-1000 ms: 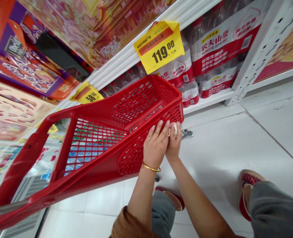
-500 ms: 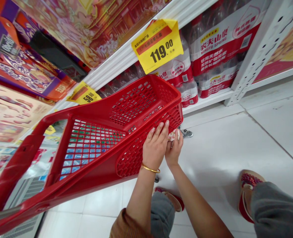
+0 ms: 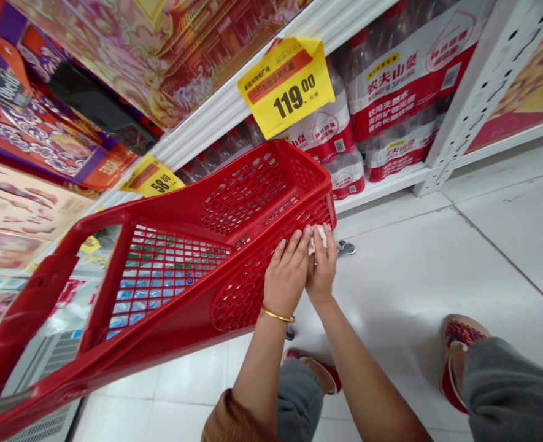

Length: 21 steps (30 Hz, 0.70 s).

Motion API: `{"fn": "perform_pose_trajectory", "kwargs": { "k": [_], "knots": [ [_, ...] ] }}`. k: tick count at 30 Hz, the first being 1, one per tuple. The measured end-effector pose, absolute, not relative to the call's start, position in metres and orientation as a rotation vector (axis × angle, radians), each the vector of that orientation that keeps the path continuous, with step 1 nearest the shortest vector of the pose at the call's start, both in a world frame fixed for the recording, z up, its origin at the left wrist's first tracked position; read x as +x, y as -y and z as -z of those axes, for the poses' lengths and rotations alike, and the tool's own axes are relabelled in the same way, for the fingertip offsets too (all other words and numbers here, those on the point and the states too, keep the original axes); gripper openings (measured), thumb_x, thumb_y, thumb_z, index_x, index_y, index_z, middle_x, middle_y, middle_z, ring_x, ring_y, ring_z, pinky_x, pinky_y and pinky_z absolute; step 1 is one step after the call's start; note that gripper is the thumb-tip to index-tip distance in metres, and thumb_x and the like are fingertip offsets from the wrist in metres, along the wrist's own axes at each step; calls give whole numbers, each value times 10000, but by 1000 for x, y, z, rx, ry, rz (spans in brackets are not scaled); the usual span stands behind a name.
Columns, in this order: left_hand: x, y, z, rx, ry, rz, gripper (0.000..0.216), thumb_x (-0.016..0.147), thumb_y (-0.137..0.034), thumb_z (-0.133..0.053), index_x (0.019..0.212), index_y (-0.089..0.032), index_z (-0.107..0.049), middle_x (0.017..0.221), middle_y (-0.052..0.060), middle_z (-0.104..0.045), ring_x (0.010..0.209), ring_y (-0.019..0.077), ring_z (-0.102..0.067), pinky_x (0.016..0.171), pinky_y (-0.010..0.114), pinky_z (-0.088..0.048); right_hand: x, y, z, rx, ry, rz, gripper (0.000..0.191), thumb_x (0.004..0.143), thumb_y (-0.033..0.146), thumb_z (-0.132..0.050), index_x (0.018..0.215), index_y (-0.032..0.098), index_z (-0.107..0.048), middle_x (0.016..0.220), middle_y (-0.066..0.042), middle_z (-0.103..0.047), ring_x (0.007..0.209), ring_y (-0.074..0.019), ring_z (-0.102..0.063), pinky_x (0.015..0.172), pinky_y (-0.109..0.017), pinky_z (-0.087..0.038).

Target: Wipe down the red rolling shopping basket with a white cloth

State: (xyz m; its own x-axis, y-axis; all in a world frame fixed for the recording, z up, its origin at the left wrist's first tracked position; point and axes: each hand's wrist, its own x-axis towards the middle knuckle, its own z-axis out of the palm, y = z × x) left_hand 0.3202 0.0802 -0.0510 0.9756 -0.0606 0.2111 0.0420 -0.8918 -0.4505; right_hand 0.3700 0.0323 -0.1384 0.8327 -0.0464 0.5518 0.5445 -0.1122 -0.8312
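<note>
A red plastic shopping cart (image 3: 170, 319) stands at a slant in front of me. My left hand (image 3: 288, 270), with a gold bangle (image 3: 278, 314) at the wrist, lies flat on the cart's side, fingers stretched out. Right beside it, my right hand (image 3: 323, 264) presses a crumpled white wipe or tissue (image 3: 318, 240) with reddish marks against the same side, near the front end. The two hands touch. Part of the wipe is hidden under the fingers.
Behind the cart runs a white shelf (image 3: 377, 195) with red-and-white packs of bottled water (image 3: 397, 92). Yellow price tags (image 3: 286, 87) hang from its edge. Gift boxes (image 3: 54, 123) stand at upper left. My feet are on pale floor tiles (image 3: 391, 288); a cart wheel (image 3: 346, 248) shows by my right hand.
My right hand has slid slightly up along the cart's side, and more of the wipe now shows between its fingers. My left hand has hardly moved.
</note>
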Motion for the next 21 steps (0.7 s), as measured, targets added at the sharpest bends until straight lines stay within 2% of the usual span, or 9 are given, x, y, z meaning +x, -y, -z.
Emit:
{"fn": "perform_pose_trajectory", "kwargs": {
  "k": [4,8,11,16,21],
  "knots": [
    [319,-81,53,-2687,19,358,561,938,-133,-404,1479,-246,-303,1519,2,-342,1451,135,-190,1225,376,-7,368,-35,162,-1648,416,537,516,983,196,-380,1483,303,-306,1500,-118,-383,1415,-241,-347,1109,-504,-397],
    [318,-83,53,-2709,80,461,590,933,-125,-414,1494,-235,-265,1502,24,-362,1456,134,-101,1196,423,96,361,-32,179,-1671,381,459,494,988,203,-347,1477,277,-332,1500,-128,-386,1423,-236,-332,1112,-487,-391],
    [319,-83,51,-2690,76,487,579,941,-147,-430,1493,-224,-273,1499,16,-362,1453,127,-41,1172,408,151,359,-28,182,-1672,355,413,478,982,203,-358,1456,262,-377,1475,-133,-417,1403,-229,-366,1108,-468,-397],
    [321,-83,49,-2683,56,483,568,934,-121,-431,1480,-218,-311,1491,21,-376,1450,130,-41,1173,418,136,377,-24,156,-1636,187,445,445,974,250,-395,1417,240,-439,1407,-136,-486,1336,-234,-451,1100,-489,-395],
    [321,-83,50,-2685,60,482,573,926,-102,-429,1472,-240,-328,1492,24,-379,1452,146,-72,1178,445,112,404,-28,125,-1596,215,478,466,983,247,-353,1448,262,-388,1488,-109,-401,1390,-230,-384,1134,-484,-350]
  ]
}}
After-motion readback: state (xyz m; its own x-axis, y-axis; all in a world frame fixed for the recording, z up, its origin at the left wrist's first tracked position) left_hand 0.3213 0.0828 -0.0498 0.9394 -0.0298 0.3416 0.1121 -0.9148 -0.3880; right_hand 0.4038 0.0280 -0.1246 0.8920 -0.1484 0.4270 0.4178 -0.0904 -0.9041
